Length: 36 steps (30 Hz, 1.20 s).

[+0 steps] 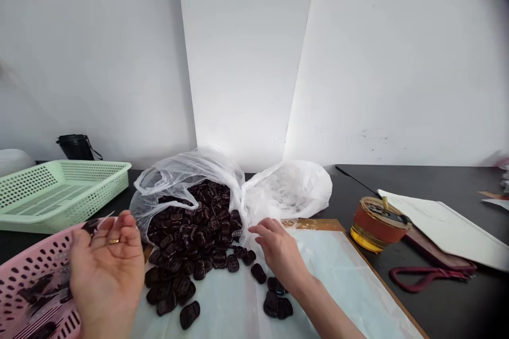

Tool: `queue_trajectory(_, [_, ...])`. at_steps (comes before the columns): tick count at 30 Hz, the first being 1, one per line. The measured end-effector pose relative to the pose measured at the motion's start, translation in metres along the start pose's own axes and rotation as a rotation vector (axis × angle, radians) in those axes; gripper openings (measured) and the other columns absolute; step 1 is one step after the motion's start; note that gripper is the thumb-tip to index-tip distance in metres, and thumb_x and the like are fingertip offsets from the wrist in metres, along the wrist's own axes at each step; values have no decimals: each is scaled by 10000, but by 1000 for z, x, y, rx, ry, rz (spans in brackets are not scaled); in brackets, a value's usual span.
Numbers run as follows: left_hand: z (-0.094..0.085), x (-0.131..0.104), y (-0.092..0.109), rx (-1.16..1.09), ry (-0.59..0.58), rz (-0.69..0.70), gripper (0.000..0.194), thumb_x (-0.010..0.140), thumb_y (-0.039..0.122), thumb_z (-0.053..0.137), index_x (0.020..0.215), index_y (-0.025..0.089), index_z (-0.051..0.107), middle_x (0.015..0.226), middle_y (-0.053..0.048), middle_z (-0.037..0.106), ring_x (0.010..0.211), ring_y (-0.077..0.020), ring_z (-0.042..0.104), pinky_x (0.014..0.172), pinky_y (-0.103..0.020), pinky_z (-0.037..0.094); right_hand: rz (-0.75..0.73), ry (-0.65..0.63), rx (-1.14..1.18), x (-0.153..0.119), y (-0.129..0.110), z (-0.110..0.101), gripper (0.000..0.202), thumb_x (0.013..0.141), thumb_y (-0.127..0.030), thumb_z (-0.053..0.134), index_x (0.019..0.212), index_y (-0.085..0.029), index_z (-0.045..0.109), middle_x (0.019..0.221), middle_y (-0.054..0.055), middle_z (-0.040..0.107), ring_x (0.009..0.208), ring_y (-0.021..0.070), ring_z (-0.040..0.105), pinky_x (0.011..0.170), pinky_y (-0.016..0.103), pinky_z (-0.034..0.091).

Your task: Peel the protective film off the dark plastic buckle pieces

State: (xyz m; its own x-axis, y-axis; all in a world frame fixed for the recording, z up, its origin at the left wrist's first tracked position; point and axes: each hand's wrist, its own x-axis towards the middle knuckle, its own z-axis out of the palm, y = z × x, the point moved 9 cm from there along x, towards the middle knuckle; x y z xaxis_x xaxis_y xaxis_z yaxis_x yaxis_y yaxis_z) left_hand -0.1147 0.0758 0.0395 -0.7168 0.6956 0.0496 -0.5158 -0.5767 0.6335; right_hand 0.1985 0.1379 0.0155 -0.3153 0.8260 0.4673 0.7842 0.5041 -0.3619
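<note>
Palm up, my left hand [109,262] is over the edge of the pink basket [24,254], its fingers apart and slightly curled, nothing in the palm. My right hand [276,251] reaches to the mouth of the white plastic bag [294,185]; its thumb and index finger are close around a small clear piece, hard to make out. Dark brown, glossy pieces [207,212] spill from a clear bag [159,169] onto the pale sheet [222,302]. Several loose dark pieces [271,304] lie just below my right wrist.
A green basket [91,185] and a black cup [75,146] stand at the left. On the right are a tape roll [377,225], red-handled scissors [421,277], and an open notebook [445,225]. The pink basket holds dark pieces in clear wrapping. A white wall rises behind.
</note>
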Motion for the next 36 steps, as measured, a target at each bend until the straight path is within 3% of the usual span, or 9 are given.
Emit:
queue_trajectory(2, [3, -7, -13, -48, -11, -71, 197, 882, 307, 599, 799, 147, 680, 795, -34, 692, 737, -110, 638, 579, -133, 577, -35, -2, -111, 3, -5, 9, 369, 811, 24, 576, 1065, -224, 676, 982, 81, 653, 903, 269, 619, 673, 355, 523])
queue_trajectory(5, [21, -26, -45, 103, -209, -203, 111, 784, 255, 724, 842, 171, 681, 780, -3, 682, 685, -114, 609, 558, -162, 546, -17, 26, -157, 7, -3, 11, 283, 810, 6, 603, 985, -195, 696, 942, 96, 643, 888, 283, 614, 671, 373, 533])
queue_trajectory(10, [32, -60, -89, 479, -485, -395, 175, 799, 347, 725, 801, 184, 661, 813, -17, 675, 732, -137, 580, 601, -198, 486, 27, 115, 118, 1, -2, -7, 194, 850, -96, 627, 980, -224, 694, 928, 54, 625, 782, 203, 627, 677, 325, 542])
queue_trajectory(16, [35, -71, -108, 826, -696, -330, 158, 785, 345, 705, 800, 192, 668, 804, -22, 656, 725, -169, 576, 622, -246, 479, 62, 98, 452, -8, -19, -12, 153, 807, -153, 688, 924, -252, 700, 944, 35, 658, 852, 216, 617, 723, 330, 515])
queue_trajectory(20, [36, -74, -110, 741, -627, -304, 250, 815, 441, 662, 887, 201, 663, 886, -45, 661, 773, -193, 607, 618, -265, 494, 131, 22, 616, -10, -23, -2, 141, 789, -126, 704, 875, -237, 697, 809, -3, 630, 656, 152, 559, 624, 277, 487])
queue_trajectory(25, [33, -78, -118, 635, -586, -444, 353, 896, 506, 516, 894, 183, 657, 934, -71, 674, 687, -165, 585, 561, -250, 441, 17, 80, 587, -11, -35, -14, 185, 807, -104, 670, 845, -260, 763, 945, 35, 579, 785, 169, 579, 672, 278, 477])
queue_trajectory(30, [41, -76, -116, 1045, -850, -146, 191, 871, 352, 592, 773, 215, 681, 761, -18, 648, 651, -181, 551, 588, -264, 398, -2, 69, 577, -13, -36, -20, 127, 858, -230, 667, 907, -259, 781, 693, 1, 564, 563, 132, 506, 515, 257, 401])
queue_trajectory(33, [49, -87, -117, 1217, -1000, 102, 106, 833, 252, 618, 861, 258, 721, 879, -36, 680, 809, -239, 606, 713, -306, 429, 36, 69, 637, -14, -32, -17, 142, 861, -321, 676, 924, -244, 778, 613, -3, 608, 507, 126, 503, 468, 244, 399])
queue_trajectory(36, [51, -99, -125, 1315, -1088, 199, 284, 761, 181, 663, 1005, 307, 735, 1025, -56, 703, 949, -290, 603, 768, -337, 436, 165, 20, 795, -15, -22, -5, 209, 864, -396, 660, 956, -233, 752, 600, -10, 650, 417, 108, 504, 408, 229, 419])
